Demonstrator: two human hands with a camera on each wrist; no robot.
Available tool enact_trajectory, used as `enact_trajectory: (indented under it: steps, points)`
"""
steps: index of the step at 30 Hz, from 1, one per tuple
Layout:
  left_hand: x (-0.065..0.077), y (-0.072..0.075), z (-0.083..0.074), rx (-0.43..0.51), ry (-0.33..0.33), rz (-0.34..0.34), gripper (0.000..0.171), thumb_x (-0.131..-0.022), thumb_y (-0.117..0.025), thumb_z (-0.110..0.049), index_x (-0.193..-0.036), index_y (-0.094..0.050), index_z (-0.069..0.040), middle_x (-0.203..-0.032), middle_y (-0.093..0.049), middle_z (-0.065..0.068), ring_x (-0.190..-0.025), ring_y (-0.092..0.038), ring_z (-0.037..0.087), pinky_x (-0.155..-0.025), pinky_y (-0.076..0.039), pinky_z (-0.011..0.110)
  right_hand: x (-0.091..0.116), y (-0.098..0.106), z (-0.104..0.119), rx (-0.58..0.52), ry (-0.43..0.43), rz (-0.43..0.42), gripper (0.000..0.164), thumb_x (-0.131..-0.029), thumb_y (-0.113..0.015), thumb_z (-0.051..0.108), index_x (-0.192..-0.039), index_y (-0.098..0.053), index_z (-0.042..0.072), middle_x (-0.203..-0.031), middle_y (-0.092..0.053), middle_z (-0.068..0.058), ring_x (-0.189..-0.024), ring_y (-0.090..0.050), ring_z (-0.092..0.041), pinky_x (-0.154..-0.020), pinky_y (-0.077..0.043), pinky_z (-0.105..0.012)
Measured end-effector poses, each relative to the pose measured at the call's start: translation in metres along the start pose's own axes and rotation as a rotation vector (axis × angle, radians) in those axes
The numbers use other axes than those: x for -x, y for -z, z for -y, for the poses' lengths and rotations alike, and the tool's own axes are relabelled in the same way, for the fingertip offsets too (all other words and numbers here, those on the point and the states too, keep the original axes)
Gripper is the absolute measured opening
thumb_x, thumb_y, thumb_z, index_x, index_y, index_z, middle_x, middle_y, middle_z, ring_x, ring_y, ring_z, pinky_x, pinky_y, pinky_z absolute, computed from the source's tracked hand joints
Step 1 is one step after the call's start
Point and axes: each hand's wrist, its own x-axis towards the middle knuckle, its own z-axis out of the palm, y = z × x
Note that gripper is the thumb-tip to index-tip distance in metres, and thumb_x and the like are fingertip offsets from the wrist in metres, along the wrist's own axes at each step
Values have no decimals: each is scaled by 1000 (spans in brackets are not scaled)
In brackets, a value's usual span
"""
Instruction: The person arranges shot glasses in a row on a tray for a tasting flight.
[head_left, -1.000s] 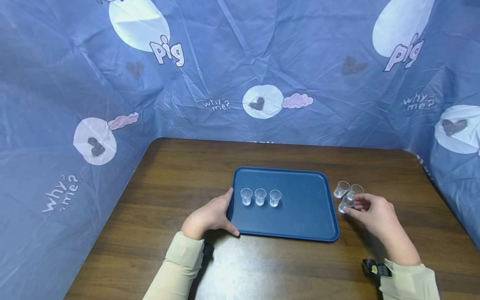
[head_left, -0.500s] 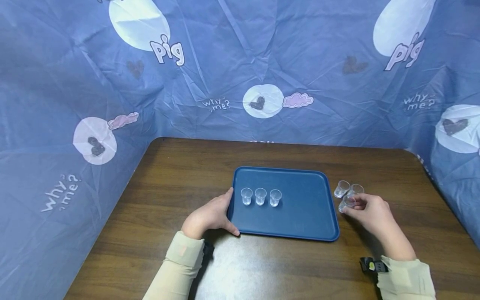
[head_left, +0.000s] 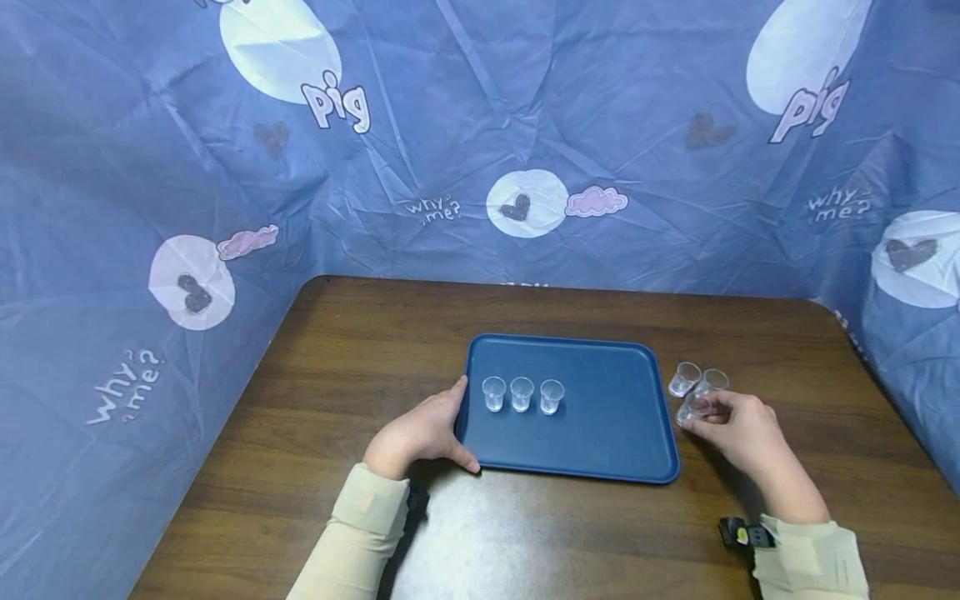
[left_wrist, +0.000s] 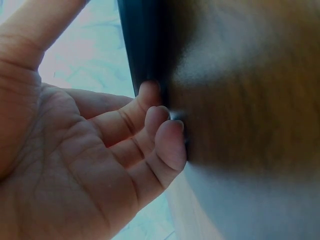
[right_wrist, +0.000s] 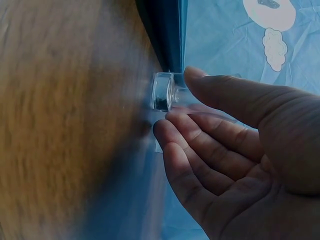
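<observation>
My left hand [head_left: 422,428] rests against the left side of a blue tray [head_left: 600,437], thumb at its near left corner. In the left wrist view, its fingertips [left_wrist: 170,142] lie low beside the tray's dark edge. Three clear shot glasses, left [head_left: 493,395], middle [head_left: 521,395] and right [head_left: 551,398], stand in a row on the tray. Right of the tray, my right hand [head_left: 742,429] pinches a shot glass [head_left: 687,412] between thumb and fingers. The right wrist view shows that glass's thick base [right_wrist: 162,92] close to the tabletop; whether it touches cannot be told.
Two more shot glasses, one nearer the tray [head_left: 683,381] and one partly hidden by the hand [head_left: 715,380], stand just behind the pinched glass. A wooden table [head_left: 375,333] carries everything. Blue printed cloth [head_left: 450,100] hangs behind it and at both sides.
My right hand has shifted very slightly left, its fingers closing further round the nearest glass, which tilts a little. The left hand, tray and three glasses on it have stayed put.
</observation>
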Motion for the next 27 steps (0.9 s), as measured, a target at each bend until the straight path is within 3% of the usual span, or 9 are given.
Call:
enact_trajectory:
  steps: [7, 20, 27]
  points:
    - [1, 0, -1, 5, 8, 2, 138, -60, -102, -32, -159, -14, 9, -158, -32, 27, -142, -37, 35, -114, -33, 44, 2, 0, 0, -5, 1, -13, 36, -87, -82, 16, -109, -69, -7, -90, -71, -15, -84, -67, -30, -72, -56, -49]
    - [2, 1, -2, 3, 3, -8, 137, -60, -102, -32, -158, -15, 9, -157, -32, 27, -141, -38, 36, -113, -33, 44, 4, 4, 13, -14, 133, -106, 32, -85, -85, 18, -105, -72, -4, -86, -71, -8, -78, -66, -24, -65, -54, -37]
    - [2, 1, -3, 8, 5, -8, 137, -60, -102, -31, -158, -15, 9, -157, -33, 27, -141, -38, 36, -113, -33, 44, 1, 2, 25, -43, 168, -90, 36, -85, -85, 18, -109, -71, -6, -87, -70, -9, -77, -65, -23, -63, -54, -32]
